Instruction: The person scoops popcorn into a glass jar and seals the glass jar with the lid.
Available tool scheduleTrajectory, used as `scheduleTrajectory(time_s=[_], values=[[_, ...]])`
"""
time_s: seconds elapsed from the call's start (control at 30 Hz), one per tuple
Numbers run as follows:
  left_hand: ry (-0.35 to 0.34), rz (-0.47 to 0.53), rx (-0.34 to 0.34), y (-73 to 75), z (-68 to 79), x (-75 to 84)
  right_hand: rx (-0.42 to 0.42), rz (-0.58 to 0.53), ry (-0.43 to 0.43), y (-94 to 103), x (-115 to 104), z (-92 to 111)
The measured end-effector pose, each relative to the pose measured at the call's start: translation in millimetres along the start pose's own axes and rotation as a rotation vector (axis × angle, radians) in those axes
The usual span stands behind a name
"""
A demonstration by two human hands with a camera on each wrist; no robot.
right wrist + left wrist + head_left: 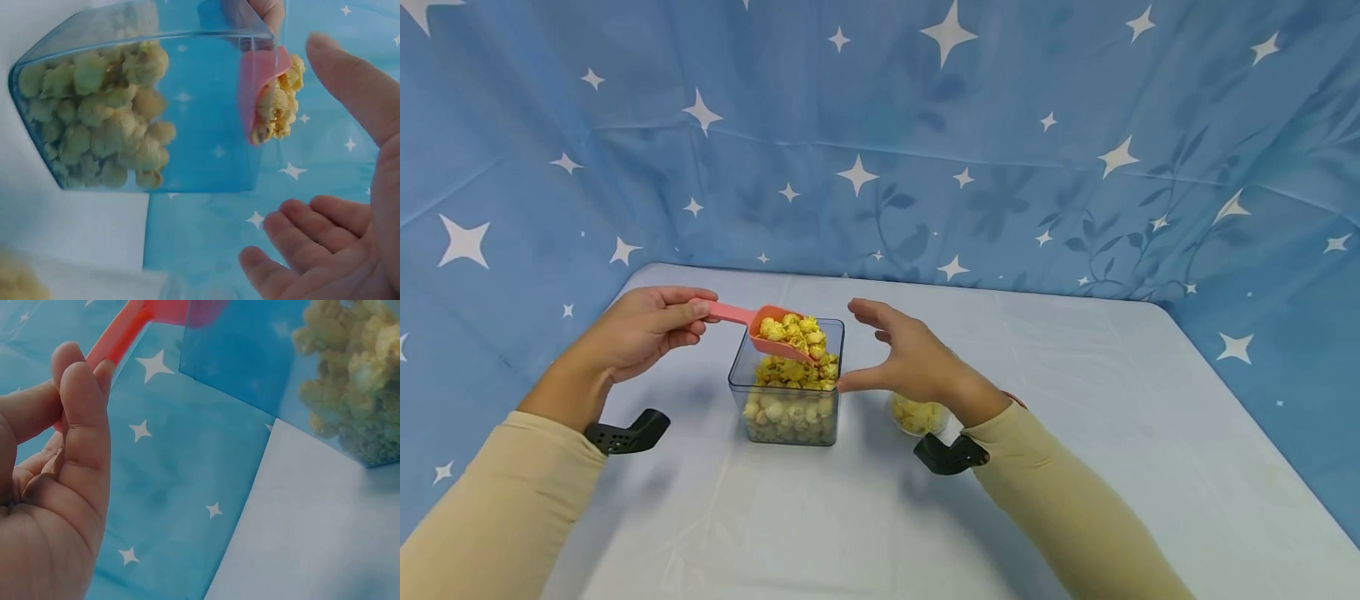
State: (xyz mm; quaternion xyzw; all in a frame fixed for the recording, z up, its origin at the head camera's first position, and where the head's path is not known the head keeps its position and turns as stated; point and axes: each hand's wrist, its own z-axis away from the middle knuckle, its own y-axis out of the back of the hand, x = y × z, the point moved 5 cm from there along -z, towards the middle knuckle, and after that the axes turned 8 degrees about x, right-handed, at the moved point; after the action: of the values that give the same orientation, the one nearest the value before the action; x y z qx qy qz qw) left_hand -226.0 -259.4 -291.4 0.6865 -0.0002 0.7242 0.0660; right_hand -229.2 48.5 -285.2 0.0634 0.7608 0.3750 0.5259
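A pink scoop [730,312] heaped with yellow popcorn [793,332] is held level by my left hand [651,329], which pinches the handle's end between thumb and fingers. The scoop's bowl is over the open top of a clear square container [784,389], partly filled with popcorn. On the container's right side, my right hand [913,358] is spread, thumb apart from the fingers, holding nothing. Its thumb tip comes close to the container's rim; whether they touch in the head view is unclear, but the right wrist view shows a gap.
Behind my right wrist, a clear cup [917,431] with pale popcorn stands on the white table [1075,400], partly hidden by the arm. A blue curtain with white stars [880,108] hangs along the table's back and sides.
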Motion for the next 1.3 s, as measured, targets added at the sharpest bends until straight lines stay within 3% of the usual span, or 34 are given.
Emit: scheduleTrajectory(time_s=[0.3,0.57,0.9,1.3], values=[[-0.013,0.090,0.006,-5.8,-1.8,8.1,0.106,-0.031,-0.024,32.8,16,31],[-0.033,0.038,0.002,-20.3,-6.9,21.3,0.157,0.004,-0.034,53.8,40,52],[-0.036,0.022,-0.039,-53.7,-17.0,32.2,0.157,0.016,-0.182,40.9,72,67],[-0.040,-0.013,-0.052,-79.0,-24.7,36.4,0.161,-0.005,-0.228,34.0,84,68]])
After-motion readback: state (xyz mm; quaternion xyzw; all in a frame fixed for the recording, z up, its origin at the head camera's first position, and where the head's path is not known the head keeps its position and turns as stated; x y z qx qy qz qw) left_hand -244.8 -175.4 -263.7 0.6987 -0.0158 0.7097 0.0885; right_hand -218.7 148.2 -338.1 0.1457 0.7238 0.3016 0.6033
